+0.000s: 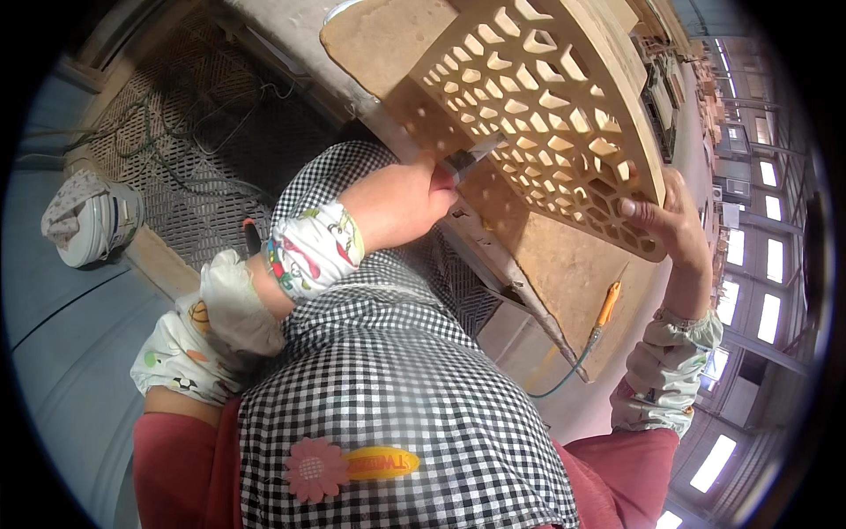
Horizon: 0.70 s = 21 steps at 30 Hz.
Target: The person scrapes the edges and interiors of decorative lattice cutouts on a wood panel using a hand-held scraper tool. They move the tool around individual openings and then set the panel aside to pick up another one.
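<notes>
A curved wooden panel [564, 115], pierced with many angular holes, stands tilted on a wooden bench top. My right hand [674, 220] grips its lower right corner, the thumb over the pierced face. My left hand [397, 198] is closed around the dark handle of a flat-bladed hand tool [480, 150]. The pale blade points at the holes in the panel's lower left part; whether it touches the wood I cannot tell. Most of the handle is hidden by my fingers.
A slim orange tool [608, 304] on a teal hose lies on the bench board [564, 264]. At the left, a white bucket [110, 220] with a cloth over it stands by a patterned floor mat [194, 97] crossed by hoses. An orange-and-black handle [251, 236] shows beside my left forearm.
</notes>
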{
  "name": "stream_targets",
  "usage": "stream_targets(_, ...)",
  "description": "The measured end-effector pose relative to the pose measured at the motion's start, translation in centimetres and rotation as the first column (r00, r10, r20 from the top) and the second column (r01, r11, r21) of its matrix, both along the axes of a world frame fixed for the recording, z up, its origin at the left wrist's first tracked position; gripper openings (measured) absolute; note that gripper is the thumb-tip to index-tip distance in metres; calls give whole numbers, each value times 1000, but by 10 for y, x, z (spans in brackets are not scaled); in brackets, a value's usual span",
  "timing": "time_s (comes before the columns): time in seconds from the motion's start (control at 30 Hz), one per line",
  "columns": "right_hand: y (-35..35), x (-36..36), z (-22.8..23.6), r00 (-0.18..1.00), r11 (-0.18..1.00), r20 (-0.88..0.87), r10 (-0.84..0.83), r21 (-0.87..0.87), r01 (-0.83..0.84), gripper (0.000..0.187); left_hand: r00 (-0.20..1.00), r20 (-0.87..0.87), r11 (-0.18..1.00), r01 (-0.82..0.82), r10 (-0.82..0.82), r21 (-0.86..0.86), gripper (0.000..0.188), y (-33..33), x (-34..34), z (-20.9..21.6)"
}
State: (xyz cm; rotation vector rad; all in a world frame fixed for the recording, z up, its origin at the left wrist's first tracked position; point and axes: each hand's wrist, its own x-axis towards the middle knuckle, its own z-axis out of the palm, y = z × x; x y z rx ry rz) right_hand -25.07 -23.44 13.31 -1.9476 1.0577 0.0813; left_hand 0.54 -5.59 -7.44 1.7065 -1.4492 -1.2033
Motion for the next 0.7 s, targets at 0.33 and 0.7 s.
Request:
stream_targets(0.33,2,-4,-5,998,997,4,-60,-56,60,49,981,-193,997,-27,14,-69,45,-22,0,-31)
stream_targets(0.7,63,13,-39,974,436,-32,-223,-897,70,24,965,-260,983,23,26,183,45,53,23,-40)
